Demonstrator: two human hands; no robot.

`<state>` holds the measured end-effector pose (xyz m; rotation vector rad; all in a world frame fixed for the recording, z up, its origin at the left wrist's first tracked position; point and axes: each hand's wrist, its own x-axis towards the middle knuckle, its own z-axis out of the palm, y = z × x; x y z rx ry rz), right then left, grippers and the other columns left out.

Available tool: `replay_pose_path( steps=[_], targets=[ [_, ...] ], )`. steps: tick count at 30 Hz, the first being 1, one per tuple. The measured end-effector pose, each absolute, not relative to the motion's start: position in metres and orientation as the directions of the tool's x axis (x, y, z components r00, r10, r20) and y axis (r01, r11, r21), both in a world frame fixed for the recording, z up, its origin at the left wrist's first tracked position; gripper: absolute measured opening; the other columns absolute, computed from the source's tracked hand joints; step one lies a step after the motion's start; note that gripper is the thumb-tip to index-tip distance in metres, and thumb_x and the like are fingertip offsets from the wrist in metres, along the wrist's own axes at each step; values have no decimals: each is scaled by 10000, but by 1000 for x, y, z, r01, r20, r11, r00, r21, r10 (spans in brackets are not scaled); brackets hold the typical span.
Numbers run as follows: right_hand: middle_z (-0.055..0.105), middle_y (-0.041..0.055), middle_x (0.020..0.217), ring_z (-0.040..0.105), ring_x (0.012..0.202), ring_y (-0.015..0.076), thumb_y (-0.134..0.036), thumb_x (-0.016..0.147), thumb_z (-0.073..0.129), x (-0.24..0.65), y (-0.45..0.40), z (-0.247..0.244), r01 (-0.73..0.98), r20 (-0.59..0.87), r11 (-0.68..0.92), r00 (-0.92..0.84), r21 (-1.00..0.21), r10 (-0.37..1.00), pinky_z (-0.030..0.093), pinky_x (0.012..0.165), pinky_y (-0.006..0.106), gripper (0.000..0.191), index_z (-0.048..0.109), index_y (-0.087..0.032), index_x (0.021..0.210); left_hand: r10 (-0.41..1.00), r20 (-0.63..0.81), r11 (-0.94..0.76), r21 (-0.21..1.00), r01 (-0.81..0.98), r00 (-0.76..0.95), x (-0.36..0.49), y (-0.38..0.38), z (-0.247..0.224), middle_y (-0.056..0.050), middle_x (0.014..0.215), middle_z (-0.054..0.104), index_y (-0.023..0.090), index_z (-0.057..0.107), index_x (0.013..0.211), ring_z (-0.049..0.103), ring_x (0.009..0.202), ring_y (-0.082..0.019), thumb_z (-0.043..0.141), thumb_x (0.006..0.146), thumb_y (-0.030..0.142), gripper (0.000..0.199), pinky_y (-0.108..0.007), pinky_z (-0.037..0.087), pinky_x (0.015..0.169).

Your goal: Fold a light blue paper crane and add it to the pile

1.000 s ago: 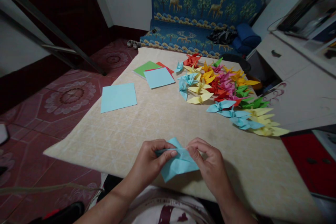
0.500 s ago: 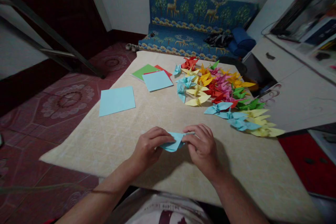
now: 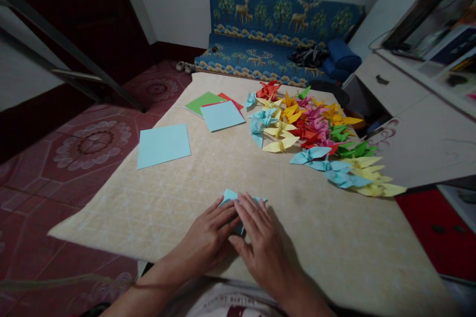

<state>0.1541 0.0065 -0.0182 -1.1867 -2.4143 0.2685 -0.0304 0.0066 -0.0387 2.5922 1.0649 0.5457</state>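
Note:
A folded piece of light blue origami paper [image 3: 230, 195] lies on the table close to my body, mostly covered by my hands. My left hand [image 3: 210, 232] rests on its left side with the fingers stretched out. Flat across its middle and right side lies my right hand [image 3: 260, 240], fingers extended and the thumb pointing left. The fingertips of both hands meet over the paper. Its upper edge and a right corner show beyond the fingers; the folds underneath are hidden.
The cream-covered table [image 3: 156, 218] bears a light blue square sheet [image 3: 164, 145] at left. Behind it are another blue sheet [image 3: 222, 116], a green sheet [image 3: 204, 102] and a red sheet. Several colourful paper cranes [image 3: 312, 121] crowd the right. A blue sofa [image 3: 256, 54] stands beyond.
The folded paper was held up between the fingers of both hands; now it lies on the table. My right hand has moved left and flattened over it, beside my left hand.

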Motion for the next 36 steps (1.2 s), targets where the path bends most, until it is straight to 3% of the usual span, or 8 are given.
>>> replay_pose_path(
  steps=[4, 9, 13, 19, 25, 31, 34, 36],
  targets=[
    [287, 176, 1529, 230, 1429, 291, -509, 895, 513, 141, -3, -27, 728, 166, 604, -585, -324, 794, 328, 1123, 501, 773, 276, -45, 1466, 723, 240, -673, 453, 584, 647, -30, 3, -50, -148, 1443, 459, 145, 481, 1362, 361, 1377, -268, 577, 817, 219, 559, -486, 315, 1138],
    [152, 197, 1560, 119, 1450, 305, -620, 868, 464, 141, -11, -38, 724, 119, 606, -605, -328, 787, 295, 1146, 477, 909, 177, -27, 1494, 725, 228, -668, 463, 583, 650, -29, 3, -42, -139, 1371, 542, 165, 499, 1352, 451, 1320, -252, 606, 842, 264, 531, -460, 375, 1110],
    [112, 191, 1569, 110, 1450, 308, -666, 845, 451, 141, -13, -43, 738, 115, 586, -585, -335, 803, 271, 1158, 457, 965, 132, -37, 1505, 717, 302, -693, 411, 593, 628, -25, 6, -42, -119, 1298, 610, 154, 583, 1263, 497, 1282, -237, 560, 876, 210, 391, -428, 403, 1095],
    [126, 205, 1564, 139, 1442, 341, -742, 784, 448, 146, -23, -49, 819, 81, 491, -491, -297, 867, 282, 1142, 488, 1062, 141, -22, 1502, 696, 307, -713, 405, 573, 649, -29, 7, -55, -88, 1373, 550, 168, 495, 1352, 437, 1328, -216, 525, 889, 175, 464, -405, 401, 1097],
    [144, 218, 1560, 130, 1440, 365, -756, 762, 456, 163, -23, -52, 874, 93, 449, -439, -187, 894, 283, 1111, 524, 1071, 179, -26, 1496, 701, 286, -704, 423, 570, 654, -37, 6, -66, -64, 1349, 572, 192, 542, 1307, 459, 1310, -216, 499, 894, 147, 417, -433, 412, 1084],
    [234, 232, 1535, 175, 1432, 363, -777, 742, 467, 183, -15, -51, 903, 151, 412, -393, -122, 907, 262, 1086, 555, 1072, 223, -40, 1482, 693, 242, -716, 334, 613, 679, -37, -5, -56, -81, 1379, 535, 181, 474, 1372, 476, 1294, -232, 509, 882, 159, 491, -423, 463, 1036],
    [317, 229, 1504, 261, 1404, 363, -693, 781, 528, 187, -9, -47, 896, 188, 427, -402, -119, 896, 271, 1075, 556, 953, 309, -47, 1446, 681, 252, -732, 268, 627, 687, -37, -17, -53, -82, 1377, 535, 165, 459, 1385, 498, 1273, -231, 504, 877, 147, 510, -388, 476, 1025],
    [407, 219, 1458, 350, 1361, 356, -569, 832, 563, 188, -2, -43, 893, 200, 431, -402, -128, 893, 275, 1075, 553, 757, 421, -65, 1379, 665, 278, -747, 234, 622, 693, -37, -25, -53, -83, 1378, 531, 141, 483, 1365, 508, 1263, -238, 501, 867, 136, 498, -363, 480, 1019]
  ],
)
